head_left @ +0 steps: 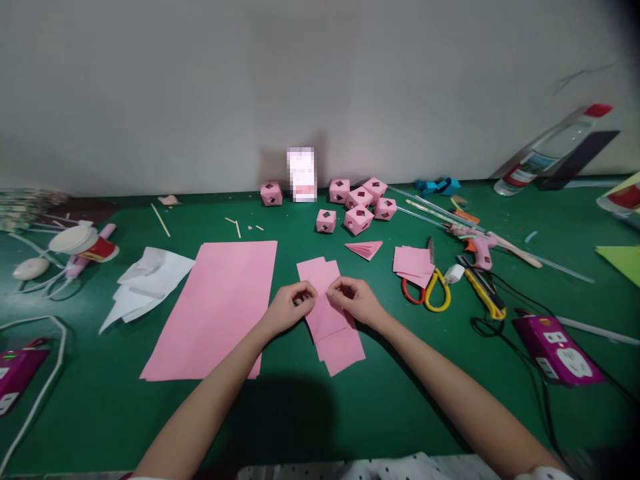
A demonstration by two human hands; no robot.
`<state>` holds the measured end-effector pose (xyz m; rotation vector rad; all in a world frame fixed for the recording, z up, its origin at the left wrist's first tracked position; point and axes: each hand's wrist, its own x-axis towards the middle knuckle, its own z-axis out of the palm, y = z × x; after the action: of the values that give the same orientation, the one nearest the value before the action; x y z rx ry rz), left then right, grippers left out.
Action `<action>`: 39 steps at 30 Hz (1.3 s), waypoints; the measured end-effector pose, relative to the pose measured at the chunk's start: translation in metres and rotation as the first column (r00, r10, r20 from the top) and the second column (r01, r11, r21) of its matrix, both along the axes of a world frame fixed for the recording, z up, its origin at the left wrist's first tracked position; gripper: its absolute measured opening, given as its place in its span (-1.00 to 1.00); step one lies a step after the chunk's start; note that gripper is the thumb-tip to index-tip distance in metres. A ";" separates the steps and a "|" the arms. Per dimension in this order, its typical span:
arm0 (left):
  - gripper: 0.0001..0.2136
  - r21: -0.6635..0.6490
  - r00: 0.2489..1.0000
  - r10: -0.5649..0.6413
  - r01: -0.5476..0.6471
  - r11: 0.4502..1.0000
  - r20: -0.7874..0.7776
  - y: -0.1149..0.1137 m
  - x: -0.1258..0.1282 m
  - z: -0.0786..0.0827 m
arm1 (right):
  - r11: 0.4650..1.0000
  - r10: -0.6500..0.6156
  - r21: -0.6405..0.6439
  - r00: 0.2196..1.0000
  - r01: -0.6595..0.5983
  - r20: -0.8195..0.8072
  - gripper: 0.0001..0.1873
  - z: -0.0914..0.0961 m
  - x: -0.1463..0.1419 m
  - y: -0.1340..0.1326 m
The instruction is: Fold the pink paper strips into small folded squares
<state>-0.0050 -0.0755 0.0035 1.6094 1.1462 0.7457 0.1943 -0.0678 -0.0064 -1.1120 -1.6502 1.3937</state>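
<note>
My left hand [291,307] and my right hand [354,300] rest side by side on a long pink paper strip [334,333] lying on the green table [375,400]. Both hands have their fingers curled and pinch the strip near its middle. To the left of the strip lies a large pink sheet [217,310]. A folded pink triangle [364,249] and a small stack of pink squares [413,261] lie beyond my right hand.
Several pink paper cubes [358,219] stand by the back wall. Scissors [431,289], a utility knife [484,293], a pink glue gun [475,248] and a purple power strip [557,348] lie right. White paper [145,283] and a glue bottle [90,245] are left.
</note>
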 end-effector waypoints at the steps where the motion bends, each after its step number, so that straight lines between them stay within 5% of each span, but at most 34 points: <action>1: -0.94 0.006 1.000 -0.010 0.010 1.000 -0.020 0.000 0.001 -0.001 | 1.000 -0.001 0.004 1.000 0.001 0.017 -0.82 0.000 -0.001 -0.001; 14: -0.91 0.046 0.995 0.024 -0.020 0.999 -0.099 0.000 0.007 -0.005 | 0.995 0.016 0.095 0.988 -0.030 0.153 -0.77 0.001 -0.006 -0.005; 23: -0.91 0.032 0.998 0.037 -0.039 0.999 0.055 0.000 0.001 -0.002 | 0.994 -0.106 0.034 0.993 0.108 -0.051 -0.75 0.000 0.004 0.000; 29: -0.91 -0.040 0.973 0.075 -0.068 0.997 0.217 -0.002 -0.008 -0.003 | 0.952 -0.300 -0.138 0.922 0.273 -0.244 -0.68 -0.004 0.010 0.006; 33: -0.92 -0.091 0.956 0.116 -0.094 0.991 0.271 -0.002 -0.009 -0.006 | 0.946 -0.313 -0.167 0.920 0.279 -0.236 -0.63 -0.005 0.009 0.008; 39: -0.60 -0.087 0.952 0.089 -0.066 0.994 0.294 -0.001 -0.005 -0.008 | 0.948 -0.304 -0.164 0.927 0.273 -0.220 -0.64 -0.005 0.008 0.007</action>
<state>-0.0099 -0.0767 -0.0043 1.3406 1.0086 0.9495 0.2019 -0.0607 -0.0116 -1.1541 -1.1828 1.3944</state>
